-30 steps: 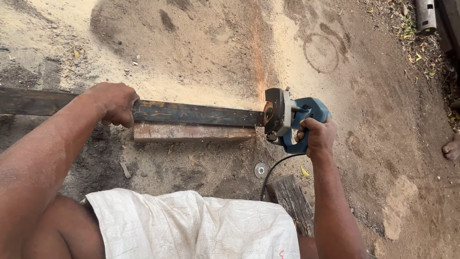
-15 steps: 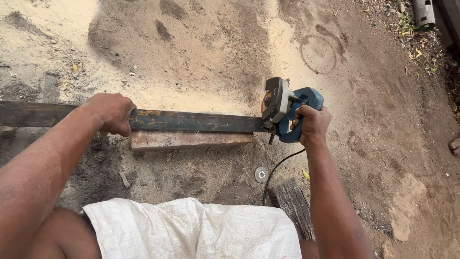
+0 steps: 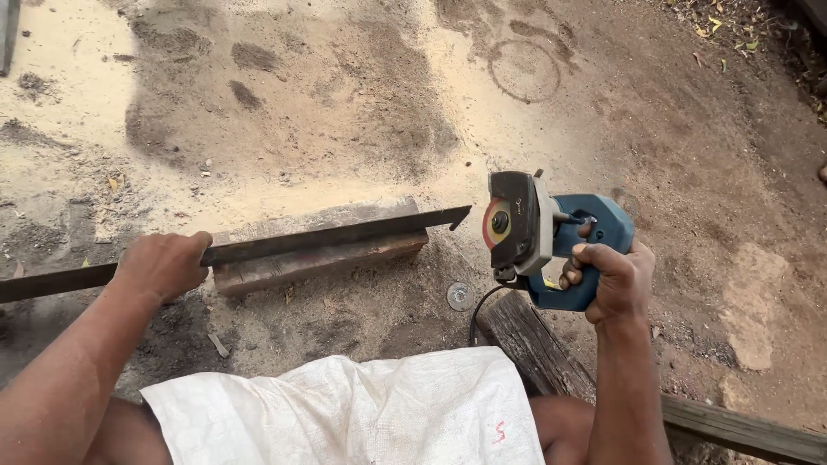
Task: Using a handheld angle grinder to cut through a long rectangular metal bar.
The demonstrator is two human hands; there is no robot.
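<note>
My left hand (image 3: 164, 265) wraps tight around a long dark metal bar (image 3: 336, 236) resting on a wooden block (image 3: 319, 258) on sandy ground. My right hand (image 3: 613, 280) clasps a blue angle grinder (image 3: 551, 237), its disc just beyond the bar's free end, not touching.

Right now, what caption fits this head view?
Left hand grips a metal bar on a wooden block; right hand holds a blue grinder.
</note>
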